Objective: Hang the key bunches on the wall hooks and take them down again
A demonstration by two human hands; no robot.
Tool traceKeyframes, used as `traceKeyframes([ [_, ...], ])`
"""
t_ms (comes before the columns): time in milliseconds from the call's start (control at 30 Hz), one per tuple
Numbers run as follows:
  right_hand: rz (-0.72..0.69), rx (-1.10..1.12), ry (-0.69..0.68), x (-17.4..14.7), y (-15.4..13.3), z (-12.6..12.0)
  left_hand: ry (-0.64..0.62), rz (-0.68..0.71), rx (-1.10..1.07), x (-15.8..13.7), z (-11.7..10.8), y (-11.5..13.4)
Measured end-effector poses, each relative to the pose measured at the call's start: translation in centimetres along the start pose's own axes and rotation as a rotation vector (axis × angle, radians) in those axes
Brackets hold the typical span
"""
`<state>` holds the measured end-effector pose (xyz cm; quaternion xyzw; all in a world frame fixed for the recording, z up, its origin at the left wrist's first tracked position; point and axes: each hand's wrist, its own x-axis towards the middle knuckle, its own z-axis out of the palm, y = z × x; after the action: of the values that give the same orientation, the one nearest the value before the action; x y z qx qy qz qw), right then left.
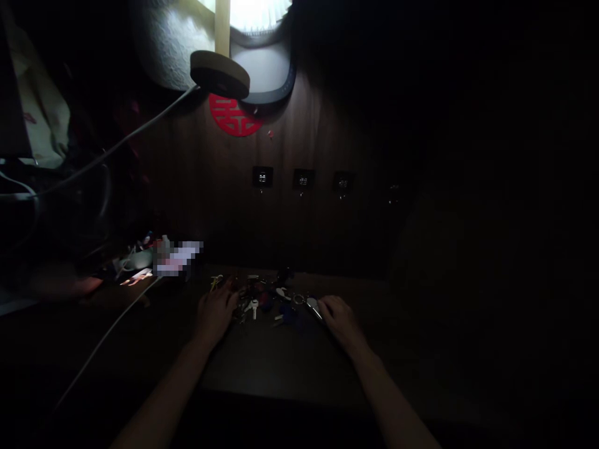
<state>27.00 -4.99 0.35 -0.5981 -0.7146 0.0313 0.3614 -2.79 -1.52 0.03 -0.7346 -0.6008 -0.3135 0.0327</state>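
On counter (262, 368), metal item (315, 310) was touched by part-curled R hand (340, 321); hold unclear, ditto L hand (214, 316) by keys (254, 308). Light pinch was advised.

Likely a home (red ornament (235, 118)).

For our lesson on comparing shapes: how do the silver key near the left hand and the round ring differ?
The silver key has a straight blade, while the round ring is a loop. The silver key lies nearer the left hand, the round ring nearer the right hand. Both look pale against the dark table.
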Motion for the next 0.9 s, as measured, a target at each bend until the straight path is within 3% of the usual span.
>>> traceKeyframes([
  [233, -0.033, 0.032, -0.04, -0.2, -0.1, -0.1, 0.031, -0.105, 0.059, -0.1, -0.7, -0.2],
  [333, -0.006, -0.038, 0.012, -0.2, -0.1, 0.0, 0.095, -0.091, 0.03, 0.0, -0.6, -0.7],
  [400, 0.052, -0.084, 0.09, -0.1, 0.2, 0.1, 0.161, -0.025, -0.014, 0.0, -0.5, -0.8],
  [500, 0.104, -0.082, 0.135, 0.3, 0.7, 0.4, 0.2, 0.181, -0.096, -0.2, -0.4, 0.2],
  [667, 0.07, -0.004, 0.009, 0.8, 1.2, 1.4, -0.012, 0.556, -0.172, -1.2, 0.1, 3.0],
  [767, 0.086, -0.018, -0.079, 0.9, 1.0, 1.7, -0.1, 0.591, -0.186, -1.4, 0.3, 3.8],
  [900, 0.131, -0.068, -0.148, 1.0, 0.8, 1.5, -0.082, 0.504, -0.217, -1.3, 0.3, 3.6],
])
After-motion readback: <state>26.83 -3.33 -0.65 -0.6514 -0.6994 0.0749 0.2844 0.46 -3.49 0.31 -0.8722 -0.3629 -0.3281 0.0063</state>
